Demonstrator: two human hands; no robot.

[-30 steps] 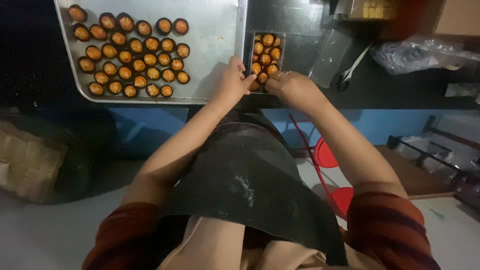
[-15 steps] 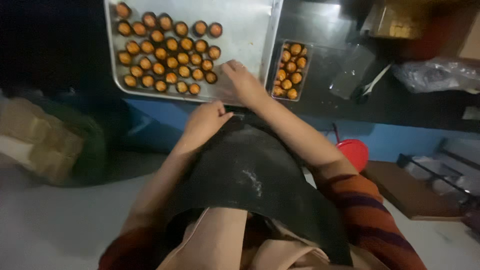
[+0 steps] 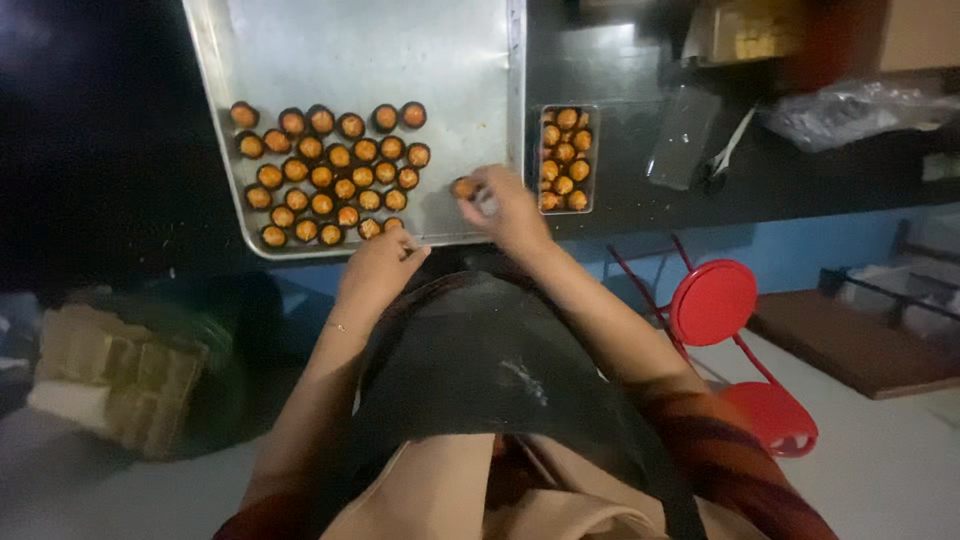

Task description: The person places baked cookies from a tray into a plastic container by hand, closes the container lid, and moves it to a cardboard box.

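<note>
My right hand (image 3: 505, 205) pinches one round orange-brown sweet (image 3: 463, 187) between fingertips and thumb, over the bare near-right part of the metal tray (image 3: 400, 50). My left hand (image 3: 378, 268) sits at the tray's near edge, fingers curled in and narrow; I cannot tell whether it holds anything. Its fingertips are just beside the nearest sweets in the batch (image 3: 330, 172), which lie in rough rows across the left half of the tray, each one orange on top with a dark rim. The far part of the tray is bare metal.

Just right of the tray, on the dark worktop (image 3: 620, 80), stands a small clear box (image 3: 565, 158) packed with the same sweets in rows. My right hand is between the batch and that box, near the box's lower corner. Further right lie a flat clear lid (image 3: 684, 137) and a white spoon (image 3: 728, 150), then a crumpled plastic bag (image 3: 860, 108). Below the worktop, to my right, stands a red stool (image 3: 715, 300) on the pale floor, and a cardboard box (image 3: 115, 375) sits to my left.
</note>
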